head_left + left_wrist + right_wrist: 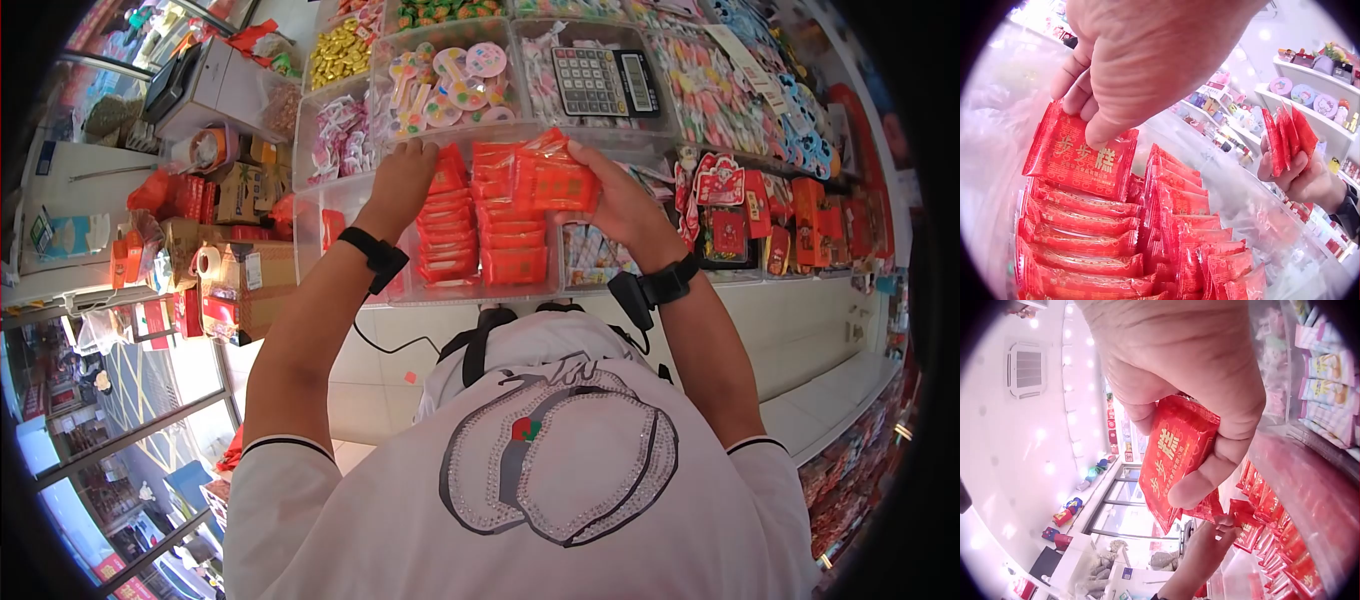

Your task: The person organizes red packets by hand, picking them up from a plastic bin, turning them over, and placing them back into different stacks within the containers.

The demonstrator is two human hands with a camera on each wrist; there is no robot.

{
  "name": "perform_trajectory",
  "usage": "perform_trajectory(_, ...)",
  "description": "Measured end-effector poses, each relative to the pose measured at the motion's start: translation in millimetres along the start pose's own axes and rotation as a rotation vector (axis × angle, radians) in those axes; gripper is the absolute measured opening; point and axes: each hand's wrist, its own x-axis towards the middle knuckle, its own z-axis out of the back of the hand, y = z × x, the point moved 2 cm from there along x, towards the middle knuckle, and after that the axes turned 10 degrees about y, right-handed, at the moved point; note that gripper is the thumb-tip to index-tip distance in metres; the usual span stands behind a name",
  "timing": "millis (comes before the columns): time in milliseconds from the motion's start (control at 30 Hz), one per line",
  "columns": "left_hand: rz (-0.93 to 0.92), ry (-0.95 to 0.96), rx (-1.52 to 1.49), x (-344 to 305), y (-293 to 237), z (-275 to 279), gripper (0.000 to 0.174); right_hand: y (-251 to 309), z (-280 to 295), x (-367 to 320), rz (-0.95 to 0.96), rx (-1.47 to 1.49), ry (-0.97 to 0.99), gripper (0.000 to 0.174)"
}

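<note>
Now the right hand [615, 205] grips a bunch of red packets [550, 180] just above the clear bin [520, 292]. The left hand [400, 180] pinches the far packet [1079, 153] in the bin's left row.

calculator [605, 82] upper middle | lollipops [450, 85] left of it | gold sweets [338, 55], perhaps chocolate

pkt stack [548, 180]: red, gold print, fanned, at bin [470, 292] | single pkt [1079, 153]: atop rows [1085, 244]
</note>
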Motion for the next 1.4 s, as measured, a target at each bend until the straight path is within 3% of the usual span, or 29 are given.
perform_trajectory(233, -0.048, -0.044, -0.14, -1, 1, 0, 0.02, 5, 5, 2, 0.02, 0.029, 0.016, 0.04)
perform_trajectory(333, 0.074, 0.06, -0.201, -4, -7, 26, 0.022, 7, 7, 2, 0.062, 0.025, 0.021, 0.04)
perform_trajectory(433, 0.098, 0.022, -0.418, -5, -13, 51, 0.023, 11, 11, 2, 0.106, 0.04, 0.06, 0.04)
perform_trajectory(633, 0.182, 0.053, -1.336, -10, -42, 88, 0.026, 19, 8, 2, 0.083, 0.018, 0.055, 0.038)
perform_trajectory(733, 0.058, -0.119, -1.331, -23, -68, 109, 0.025, 10, -4, 4, 0.032, -0.014, 0.033, 0.038)
perform_trajectory(833, -0.053, -0.201, -1.011, -28, -89, 124, 0.028, 1, -16, 9, 0.012, -0.019, 0.08, 0.038)
perform_trajectory(933, 0.0, -0.205, -0.912, -26, -94, 123, 0.035, -8, -22, 14, -0.002, -0.026, 0.053, 0.037)
perform_trajectory(1033, -0.005, -0.254, -0.62, -30, -94, 116, 0.04, -13, -24, 21, 0.006, -0.03, 0.032, 0.037)
perform_trajectory(1233, 0.006, -0.144, -0.671, -36, -94, 111, 0.036, -19, -29, 21, 0.001, -0.118, 0.079, 0.036)
perform_trajectory(1400, -0.12, -0.092, -0.664, -40, -104, 114, 0.029, -28, -27, 26, 0.055, -0.142, 0.039, 0.034)
